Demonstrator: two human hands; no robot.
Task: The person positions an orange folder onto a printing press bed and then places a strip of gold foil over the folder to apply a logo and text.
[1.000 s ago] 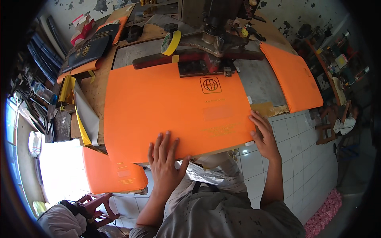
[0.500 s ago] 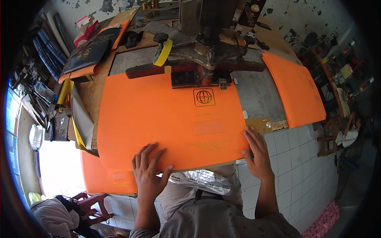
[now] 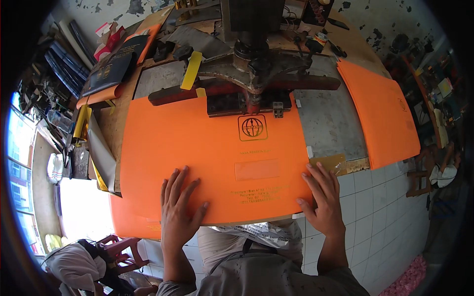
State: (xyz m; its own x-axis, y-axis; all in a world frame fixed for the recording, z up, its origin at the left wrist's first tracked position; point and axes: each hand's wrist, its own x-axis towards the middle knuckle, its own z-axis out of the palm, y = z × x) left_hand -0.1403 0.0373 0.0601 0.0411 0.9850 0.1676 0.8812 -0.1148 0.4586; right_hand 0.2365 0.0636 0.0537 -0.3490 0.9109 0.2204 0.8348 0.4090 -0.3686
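Note:
A large orange cover [image 3: 197,133] lies flat under the head of a stamping press [image 3: 247,101]. Gold print marks its right half: a framed globe emblem near the press head and lines of lettering lower down, with a pale rectangular window [image 3: 256,169] between. My left hand [image 3: 180,207] rests on the cover near its front edge, fingers stretched out and pointing away from me. At the right front corner my right hand [image 3: 323,200] lies with spread fingers along the cover's side edge. Neither hand grips anything. The cover's far edge is hidden beneath the press head.
A stack of orange covers [image 3: 382,118] stands on the right of the grey press bed [image 3: 328,118]. Dark blue covers [image 3: 111,71] lie at the far left, above a roll of gold foil [image 3: 83,123]. Another orange cover [image 3: 131,222] shows below left. A person [image 3: 76,266] is at lower left.
My left hand has slid farther onto the orange cover, from its front edge. My right hand stays at the right corner. The whole view has shifted slightly.

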